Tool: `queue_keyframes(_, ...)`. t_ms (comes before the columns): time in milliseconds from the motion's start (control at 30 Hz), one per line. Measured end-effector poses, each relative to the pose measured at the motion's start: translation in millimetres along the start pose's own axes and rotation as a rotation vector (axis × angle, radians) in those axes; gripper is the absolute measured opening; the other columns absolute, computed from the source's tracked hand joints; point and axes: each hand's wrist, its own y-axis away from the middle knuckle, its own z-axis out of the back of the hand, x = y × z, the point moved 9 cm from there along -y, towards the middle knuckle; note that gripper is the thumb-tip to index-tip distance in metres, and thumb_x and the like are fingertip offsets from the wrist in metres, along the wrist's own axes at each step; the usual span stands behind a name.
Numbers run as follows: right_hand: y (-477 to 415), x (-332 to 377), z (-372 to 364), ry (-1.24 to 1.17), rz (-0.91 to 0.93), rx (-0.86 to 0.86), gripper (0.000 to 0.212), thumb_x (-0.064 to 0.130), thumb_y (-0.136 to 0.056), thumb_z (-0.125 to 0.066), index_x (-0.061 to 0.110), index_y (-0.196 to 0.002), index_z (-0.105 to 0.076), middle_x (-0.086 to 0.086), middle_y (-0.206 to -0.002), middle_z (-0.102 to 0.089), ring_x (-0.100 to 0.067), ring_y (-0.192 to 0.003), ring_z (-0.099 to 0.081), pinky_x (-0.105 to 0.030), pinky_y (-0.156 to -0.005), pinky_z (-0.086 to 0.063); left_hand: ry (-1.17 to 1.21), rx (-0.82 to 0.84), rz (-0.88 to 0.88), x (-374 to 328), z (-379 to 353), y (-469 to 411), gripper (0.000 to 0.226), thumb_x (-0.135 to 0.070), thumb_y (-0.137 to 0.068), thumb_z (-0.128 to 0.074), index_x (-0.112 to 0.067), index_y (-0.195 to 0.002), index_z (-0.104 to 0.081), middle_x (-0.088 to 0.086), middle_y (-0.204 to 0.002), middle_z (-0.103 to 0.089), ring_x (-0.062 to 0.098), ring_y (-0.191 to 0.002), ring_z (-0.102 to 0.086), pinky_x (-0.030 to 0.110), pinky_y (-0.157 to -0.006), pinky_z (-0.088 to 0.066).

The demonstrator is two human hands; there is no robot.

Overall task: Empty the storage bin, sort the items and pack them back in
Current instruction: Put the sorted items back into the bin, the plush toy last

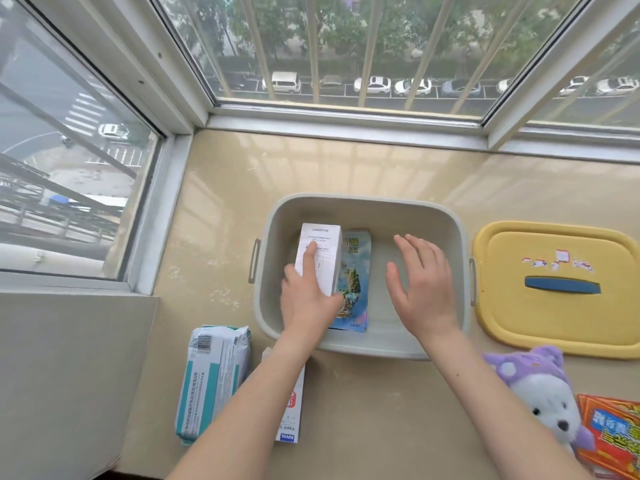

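Observation:
A grey storage bin (377,207) stands on the beige window ledge. My left hand (306,299) grips a white box (318,254) at the bin's left side, index finger along its face. A blue illustrated leaflet (355,282) lies on the bin floor just right of the box. Over the bin's right half hovers my right hand (420,285), flat with fingers spread, holding nothing. The bin's yellow lid (557,289) with a blue handle lies to the right of the bin.
A white and teal packet (211,379) and a slim white carton (292,410) lie on the ledge in front of the bin's left side. A purple and white plush toy (540,393) and red-orange packets (613,434) sit at the lower right. Window frames bound the ledge.

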Motion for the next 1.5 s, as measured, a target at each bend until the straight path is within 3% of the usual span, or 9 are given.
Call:
queue_keyframes(200, -4, -2, -11, -0.037, -0.015, 0.000, 0.046, 0.030, -0.094, -0.044, 0.005, -0.130, -0.057, -0.014, -0.126, -0.059, -0.032, -0.119, -0.051, -0.046, -0.101, -0.042, -0.109, -0.024, 0.066, 6, -16, -25, 0.100, -0.035, -0.073, -0.069, -0.043, -0.150, -0.005, 0.009, -0.125, -0.035, 0.030, -0.102, -0.048, 0.038, -0.090, -0.045)
queue_keyframes(600, -3, -9, -24, -0.081, -0.046, 0.026, 0.046, 0.029, -0.095, -0.043, 0.004, -0.131, -0.056, -0.014, -0.126, -0.059, -0.031, -0.119, -0.050, -0.044, -0.102, -0.041, -0.225, -0.077, 0.035, 18, -31, -43, 0.087, -0.055, -0.087, -0.057, -0.038, -0.153, -0.002, 0.013, -0.122, -0.035, 0.033, -0.099, -0.046, 0.040, -0.088, -0.042)
queue_keyframes(1500, -1, -18, -36, -0.083, -0.069, 0.036, 0.046, 0.028, -0.095, -0.043, 0.004, -0.132, -0.054, -0.014, -0.127, -0.058, -0.030, -0.119, -0.050, -0.044, -0.101, -0.042, -0.295, -0.031, 0.056, 16, -43, -49, 0.111, -0.052, -0.079, -0.068, -0.027, -0.154, 0.009, 0.015, -0.132, -0.028, 0.033, -0.108, -0.041, 0.042, -0.091, -0.042)
